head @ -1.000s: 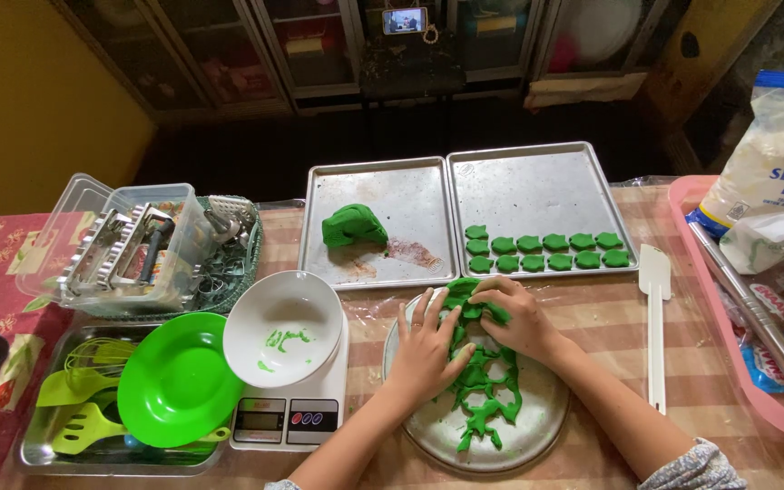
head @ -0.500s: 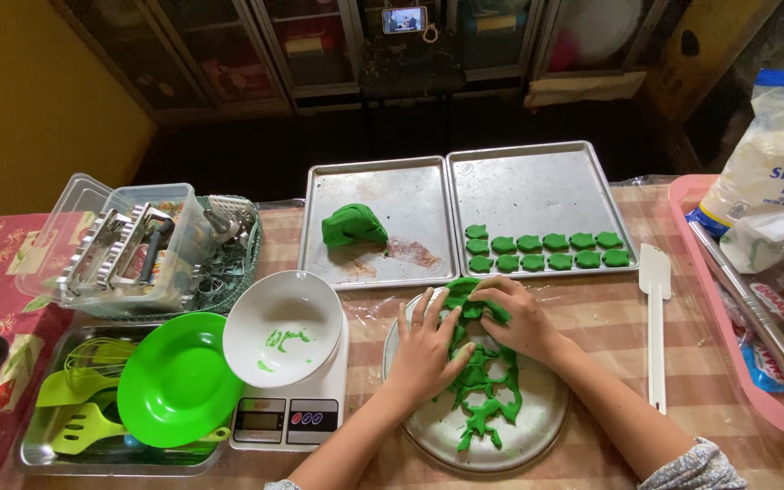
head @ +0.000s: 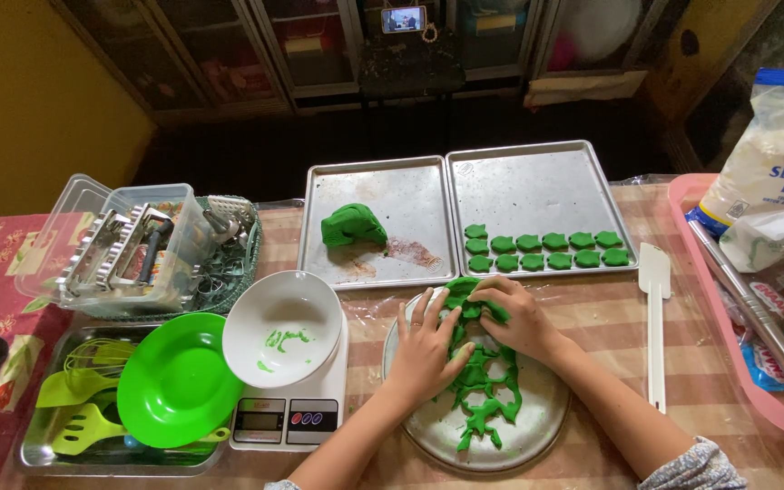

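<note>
Green dough scraps [head: 481,386], a lacy web left from cut-out shapes, lay on our round metal plate [head: 537,436] near the front edge of the checked surface [head: 710,381]. Our left hand [head: 428,349] rested on the near-left part of the web with its fingers [head: 421,310] spread and loosely curled, pressing the dough rather than clasping it. Our right hand [head: 521,318] lay just beside it at the far end of the plate, fingers bent down over a bunched lump of the same dough, closed around it. The two hands nearly touched above the gathered scraps.

Behind the plate stood two steel baking trays side by side. On the left tray [head: 410,191] sat a single mound of green dough [head: 352,225]; on the right tray [head: 537,181] two neat rows of small green cut pieces [head: 542,250] ran along its near edge. A white spatula [head: 653,318] lay to the right of the plate, apart from it. To the left, a white bowl [head: 285,338] with green smears sat on a kitchen scale [head: 292,419], and a bright green plate [head: 176,381] rested beside it. Farther left was a clear box of metal cutters [head: 115,249]. A pink tray [head: 737,363] holding bags ran along the right edge.
</note>
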